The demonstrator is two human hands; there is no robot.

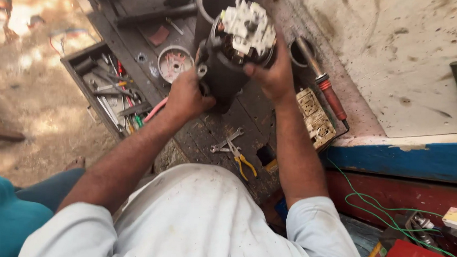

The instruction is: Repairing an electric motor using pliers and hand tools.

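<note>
While both hands clamp it above the table (250,119), the dark motor (226,66) stands upright, white end cap uppermost: left hand (187,96) grips its lower side, right hand (273,73) its upper rim.

This is a rough repair workshop, partly open to a dirt floor (37,97). A scarred dark wooden worktop (250,119) carries spanners (227,140), yellow-handled pliers (241,160) and a soldering iron (327,92), while an open tool tray (110,93) holds wrenches and screwdrivers. Loose green wire (386,210) trails nearby.
</note>
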